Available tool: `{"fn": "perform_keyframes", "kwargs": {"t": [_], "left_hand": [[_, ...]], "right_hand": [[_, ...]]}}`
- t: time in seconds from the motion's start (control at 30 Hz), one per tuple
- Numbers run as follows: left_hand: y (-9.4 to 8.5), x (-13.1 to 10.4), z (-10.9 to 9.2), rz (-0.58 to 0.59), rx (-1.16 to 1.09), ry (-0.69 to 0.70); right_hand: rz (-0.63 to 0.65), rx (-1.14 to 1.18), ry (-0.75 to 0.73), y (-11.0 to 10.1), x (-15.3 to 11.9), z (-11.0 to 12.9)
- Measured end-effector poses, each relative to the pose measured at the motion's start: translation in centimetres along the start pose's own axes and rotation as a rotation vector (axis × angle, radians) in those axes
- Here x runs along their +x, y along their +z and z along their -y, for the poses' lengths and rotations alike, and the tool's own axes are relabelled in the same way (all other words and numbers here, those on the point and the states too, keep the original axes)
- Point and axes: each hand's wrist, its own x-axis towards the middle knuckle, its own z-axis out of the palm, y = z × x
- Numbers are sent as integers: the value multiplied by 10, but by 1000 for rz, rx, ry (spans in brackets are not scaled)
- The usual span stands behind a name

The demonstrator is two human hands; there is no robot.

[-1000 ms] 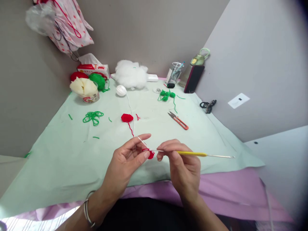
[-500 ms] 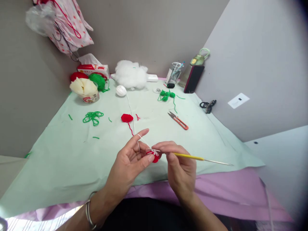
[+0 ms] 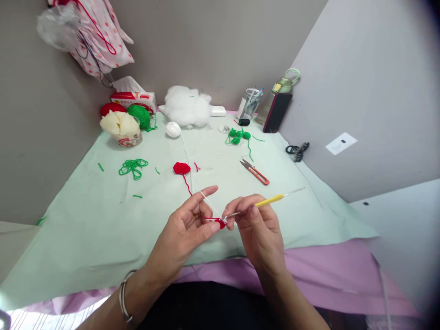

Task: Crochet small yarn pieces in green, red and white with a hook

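Note:
Between thumb and fingers, my left hand (image 3: pixel 187 229) pinches a small red crochet piece (image 3: pixel 221 223) with white stitches along its top. White yarn (image 3: pixel 186 153) runs from a white ball (image 3: pixel 173 129) over my raised left index finger to the piece. My right hand (image 3: pixel 257 224) holds a yellow-handled crochet hook (image 3: pixel 270 200), whose left tip meets the white stitches; its other metal end points up and right. A red yarn bundle (image 3: pixel 181 168) lies just beyond my left hand, its tail running toward that hand.
Orange-handled snips (image 3: pixel 255 173) lie beyond my right hand. Green yarn loops (image 3: pixel 133 168) are at left, green crocheted pieces (image 3: pixel 237 136) at back right. White stuffing (image 3: pixel 187 106), a tissue box (image 3: pixel 133 100), a paper-lined tub (image 3: pixel 121 129), and a phone (image 3: pixel 277 112) stand along the back.
The hook has tilted, its right end swinging up and left, and my right hand has turned with it. The red piece has tipped flatter in my left fingers.

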Motion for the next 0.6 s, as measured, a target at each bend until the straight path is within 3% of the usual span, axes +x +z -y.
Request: {"fn": "perform_keyframes", "kwargs": {"t": [0.23, 0.6], "left_hand": [[-9, 0, -1, 51, 174, -38], [-8, -5, -11, -37, 518, 172]], "right_hand": [[-5, -8, 4, 0, 0, 0], [-14, -65, -46, 1, 0, 0]]}}
